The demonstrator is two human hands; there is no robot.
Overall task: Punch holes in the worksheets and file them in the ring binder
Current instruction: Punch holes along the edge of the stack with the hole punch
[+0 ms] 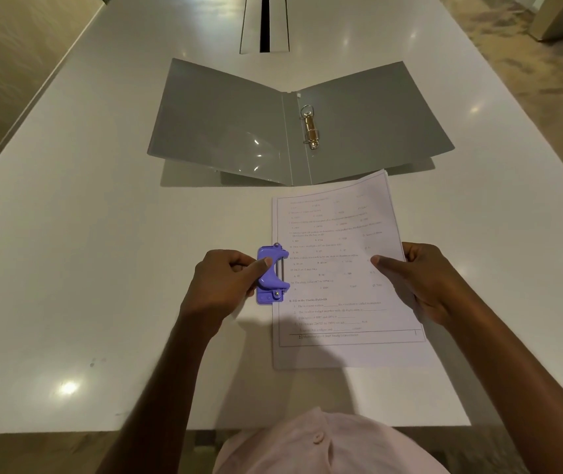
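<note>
A thin stack of printed worksheets (338, 292) lies on the white table in front of me. Its left edge sits in the slot of a small purple hole punch (271, 275). My left hand (225, 285) grips the punch, thumb on its top lever. My right hand (420, 278) holds the sheets' right edge, thumb on top of the paper. Beyond the sheets a grey ring binder (225, 121) lies open, both covers tilted up, its metal rings (309, 126) standing closed beside the spine.
The white table (85, 268) runs away from me, with a cable slot (265, 25) in its middle behind the binder. Carpeted floor shows past the left and right edges. A pink shirt fills the bottom of the view.
</note>
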